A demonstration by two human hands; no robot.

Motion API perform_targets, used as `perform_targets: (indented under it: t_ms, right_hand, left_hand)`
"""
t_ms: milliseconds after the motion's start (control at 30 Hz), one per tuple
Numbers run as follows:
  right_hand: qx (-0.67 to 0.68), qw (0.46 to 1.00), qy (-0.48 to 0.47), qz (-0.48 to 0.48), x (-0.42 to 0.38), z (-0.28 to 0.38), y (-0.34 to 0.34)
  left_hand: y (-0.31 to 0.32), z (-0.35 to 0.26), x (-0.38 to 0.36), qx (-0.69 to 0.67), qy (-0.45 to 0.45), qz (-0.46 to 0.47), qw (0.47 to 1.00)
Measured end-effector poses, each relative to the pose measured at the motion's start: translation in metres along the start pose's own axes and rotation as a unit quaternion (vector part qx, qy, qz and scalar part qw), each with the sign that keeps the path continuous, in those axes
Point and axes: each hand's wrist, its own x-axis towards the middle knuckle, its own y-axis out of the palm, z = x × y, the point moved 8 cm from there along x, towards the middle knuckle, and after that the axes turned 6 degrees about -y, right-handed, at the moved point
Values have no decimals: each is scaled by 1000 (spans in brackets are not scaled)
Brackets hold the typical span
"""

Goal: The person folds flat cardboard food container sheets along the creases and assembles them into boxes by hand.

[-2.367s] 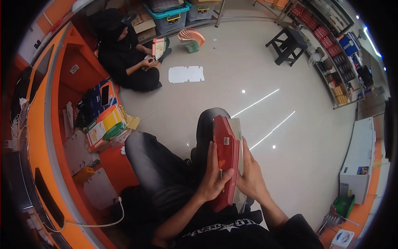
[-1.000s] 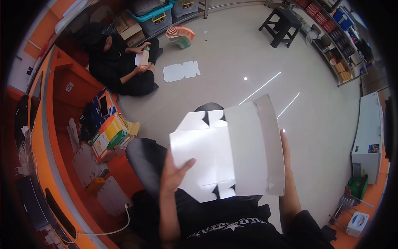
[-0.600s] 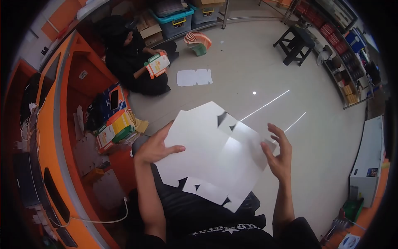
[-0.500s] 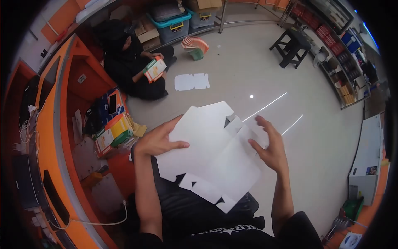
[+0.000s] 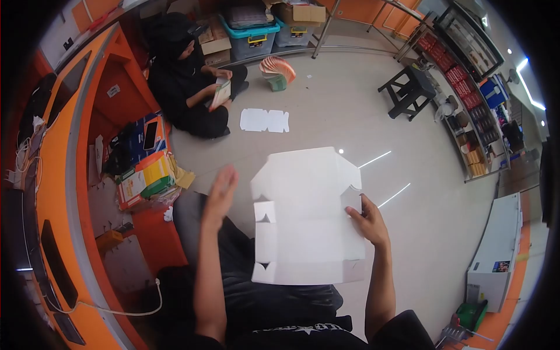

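Note:
A white die-cut box blank (image 5: 309, 216) is held up over my lap, creased and notched along its side edges. My right hand (image 5: 368, 220) grips it at the right edge, thumb on the near face and the other fingers partly behind. Off the left edge, my left hand (image 5: 220, 195) is raised, apart from the cardboard, with its fingers stretched out and a little blurred. Beyond on the floor lies another flat white blank (image 5: 264, 120).
A person in black (image 5: 181, 87) sits on the floor at upper left, holding a printed carton (image 5: 220, 94). Fanned cartons (image 5: 277, 73) stand nearby. Printed packages (image 5: 149, 181) are piled left. A black stool (image 5: 407, 92) stands at upper right, near shelves (image 5: 466, 99).
My left hand has let go of the box blank and moved left of it. My right hand now grips the right edge. The blank has turned more upright and square to me.

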Motion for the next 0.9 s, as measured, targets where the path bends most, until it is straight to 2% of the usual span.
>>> perform_targets:
  t_ms: [33,100,133,200,233,300,333,367,400,433,467,533,633,700,733,800,833,900]
  right_hand:
    - [72,997,4,-14,0,-6,3]
    - [95,995,32,-8,1,-18,7]
    - [116,992,59,-9,1,-26,8]
    - [124,989,77,-1,7,-36,9]
    - [138,986,88,-5,10,-39,9]
    - [107,990,90,-8,15,-35,11]
    - [78,992,96,-18,16,-32,12]
    - [79,992,96,-17,17,-28,16]
    - [-27,995,85,-35,20,-22,13]
    - [-133,987,73,-52,22,-16,11]
    - [-131,987,74,-52,23,-20,15]
    - [-289,954,-52,-66,28,-2,21]
    - [-360,932,-17,-41,31,9,30]
    - [-404,912,-47,-49,32,11,36]
    - [-446,892,-55,-47,33,14,42]
    - [-513,854,-68,-51,35,14,57]
    - [-512,855,-66,-54,35,17,62]
    - [-560,822,-105,-8,37,25,80]
  left_hand:
    - [-4,44,-17,-26,-96,-47,994]
    - [39,71,-52,-157,-152,29,975]
    - [48,66,-59,-163,-158,21,974]
    - [61,60,-68,-61,-221,45,972]
    - [58,69,-65,-66,-223,38,972]
    - [54,54,-46,-24,-55,46,997]
    - [53,52,-44,-23,-54,45,997]
    - [49,50,-43,70,-49,10,996]
    - [46,41,-44,162,-43,-25,985]
    - [48,35,-45,164,-44,-25,985]
    - [48,23,-46,174,-17,-53,983]
    - [46,15,-48,183,11,-76,980]
    - [52,20,-47,134,-22,-47,990]
    - [52,0,-53,264,57,-121,955]
    - [57,-9,-56,265,59,-119,955]
    - [67,-26,-65,456,12,-150,877]
    - [73,-33,-66,458,15,-148,877]
    - [87,-41,-68,520,22,-125,845]
